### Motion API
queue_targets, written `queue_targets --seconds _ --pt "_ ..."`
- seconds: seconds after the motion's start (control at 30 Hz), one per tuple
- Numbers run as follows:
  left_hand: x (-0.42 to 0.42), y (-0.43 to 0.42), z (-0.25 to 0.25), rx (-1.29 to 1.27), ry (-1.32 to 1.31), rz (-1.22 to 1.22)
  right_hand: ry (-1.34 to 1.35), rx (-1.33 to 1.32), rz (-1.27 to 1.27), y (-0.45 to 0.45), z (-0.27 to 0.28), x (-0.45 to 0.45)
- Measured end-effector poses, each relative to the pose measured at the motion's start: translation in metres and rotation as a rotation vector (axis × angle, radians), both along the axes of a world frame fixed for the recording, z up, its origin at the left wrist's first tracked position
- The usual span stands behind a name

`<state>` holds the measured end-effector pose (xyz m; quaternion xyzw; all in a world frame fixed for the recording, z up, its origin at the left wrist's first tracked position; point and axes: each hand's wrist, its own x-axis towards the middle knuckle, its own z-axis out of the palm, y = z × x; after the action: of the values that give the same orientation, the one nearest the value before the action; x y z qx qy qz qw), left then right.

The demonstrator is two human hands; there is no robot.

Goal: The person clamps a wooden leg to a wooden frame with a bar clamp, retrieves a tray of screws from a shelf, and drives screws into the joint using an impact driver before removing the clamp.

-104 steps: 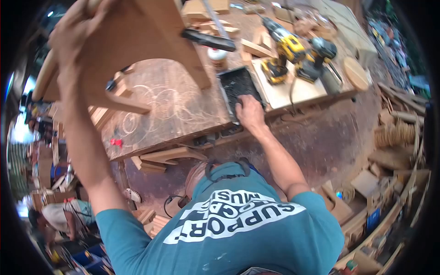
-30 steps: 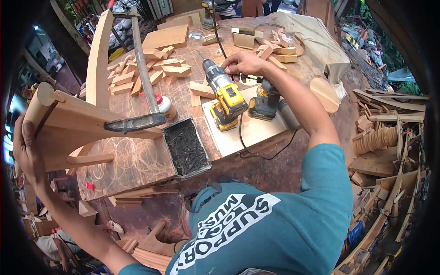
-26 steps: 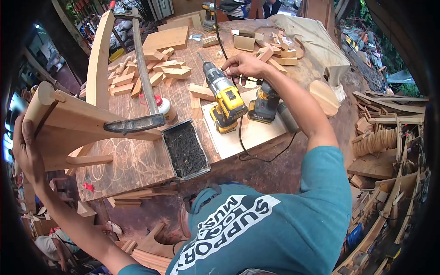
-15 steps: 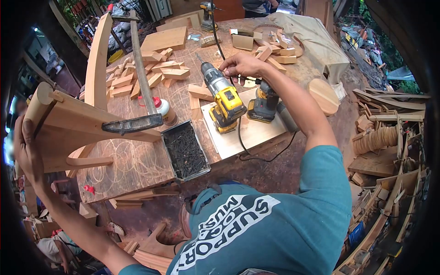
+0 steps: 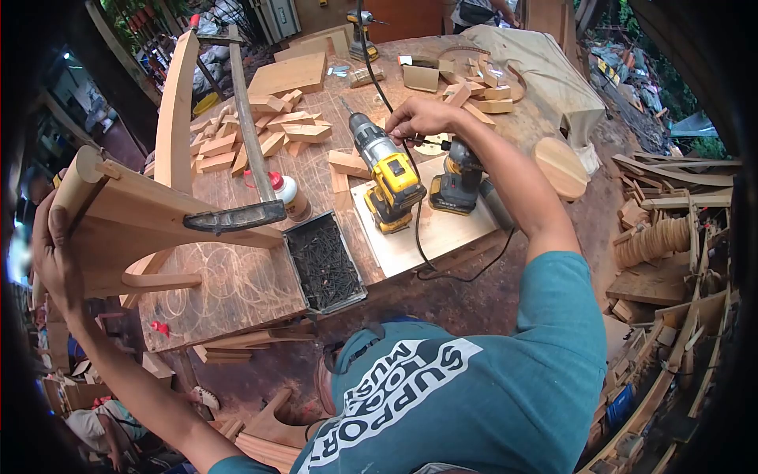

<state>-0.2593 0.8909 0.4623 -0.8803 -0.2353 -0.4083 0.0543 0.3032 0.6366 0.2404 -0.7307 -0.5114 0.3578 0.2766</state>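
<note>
At the left, my left hand (image 5: 59,253) grips the edge of a wooden furniture frame (image 5: 142,217), which is held by a long bar clamp (image 5: 249,118). My right hand (image 5: 422,122) is closed, fingertips pinched, at the bit end of the black driver (image 5: 458,182). What lies between the fingertips is too small to make out. Just left of it a yellow drill (image 5: 391,170) stands on a pale board (image 5: 434,233). A metal tray of dark screws (image 5: 324,261) sits at the table's front edge, beside a glue bottle with a red cap (image 5: 292,197).
Wood offcuts (image 5: 276,126) are heaped on the worktable (image 5: 229,296). A round wooden disc (image 5: 560,168) and a cloth (image 5: 537,71) lie at the right. Another person (image 5: 103,430) is at the lower left, and part of one (image 5: 482,12) shows behind the table. A cable trails over the front edge.
My right hand has gone from the screw tray to the black driver's bit end. The wooden frame has been lowered toward the left with my left hand on it. Lately both hands have barely moved.
</note>
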Motion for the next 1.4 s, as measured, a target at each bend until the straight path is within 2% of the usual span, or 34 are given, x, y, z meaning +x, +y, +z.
queue_targets --seconds 0.13,0.17,0.2,0.23,0.3,0.33,0.4,0.47,0.53,0.57,0.67,0.77,0.9,1.0,1.1,1.13,1.23,1.3,1.4 --pt "0.001 0.001 0.001 -0.014 -0.003 0.023 -0.271 0.095 -0.075 -0.034 0.014 0.008" --pt "0.001 0.002 0.000 -0.017 -0.004 0.036 -0.262 0.155 -0.083 -0.054 0.025 0.007" --pt "0.001 0.004 -0.001 -0.037 -0.020 0.042 -0.230 0.229 -0.209 -0.077 0.023 0.014" --pt "0.001 0.005 -0.002 -0.059 -0.037 0.047 -0.138 0.419 -0.312 -0.101 0.012 0.026" --pt "0.001 0.008 -0.004 -0.066 -0.044 0.059 0.108 0.670 -0.532 -0.156 -0.006 0.030" --pt "0.001 0.008 -0.005 -0.047 -0.036 0.070 0.185 0.781 -0.651 -0.180 -0.027 0.033" --pt "-0.002 0.011 -0.004 -0.008 -0.011 0.094 0.222 0.852 -0.727 -0.214 -0.080 0.030" --pt "-0.005 0.012 -0.005 0.000 -0.028 0.108 0.214 0.750 -0.730 -0.228 -0.125 0.016" --pt "-0.005 0.015 -0.004 0.043 -0.027 0.103 0.340 0.739 -0.694 -0.228 -0.142 -0.004" --pt "-0.006 0.019 -0.005 0.031 -0.039 0.089 0.405 0.729 -0.677 -0.223 -0.146 -0.014" --pt "-0.007 0.024 -0.003 -0.002 -0.033 0.068 0.264 0.634 -0.632 -0.197 -0.137 -0.021" --pt "-0.002 0.018 0.003 -0.015 -0.002 0.088 0.389 0.635 -0.666 -0.171 -0.118 -0.035" --pt "0.003 0.013 0.003 -0.005 -0.005 0.106 0.378 0.565 -0.755 -0.155 -0.143 -0.018" --pt "-0.001 0.026 0.003 -0.016 0.004 0.077 0.265 0.698 -0.900 -0.151 -0.179 -0.013" --pt "0.000 0.028 0.005 -0.038 0.027 0.052 0.235 0.834 -0.919 -0.153 -0.161 -0.039" --pt "0.002 0.028 0.005 -0.036 0.020 0.052 0.246 0.905 -0.844 -0.155 -0.134 -0.057" --pt "0.007 0.026 0.004 -0.053 -0.001 0.047 0.191 0.924 -0.855 -0.165 -0.115 -0.077" --pt "0.008 0.026 0.004 -0.107 -0.011 0.042 0.198 0.946 -0.954 -0.172 -0.107 -0.088" --pt "0.006 0.040 0.000 -0.045 -0.032 0.104 0.192 0.984 -1.045 -0.185 -0.098 -0.100"
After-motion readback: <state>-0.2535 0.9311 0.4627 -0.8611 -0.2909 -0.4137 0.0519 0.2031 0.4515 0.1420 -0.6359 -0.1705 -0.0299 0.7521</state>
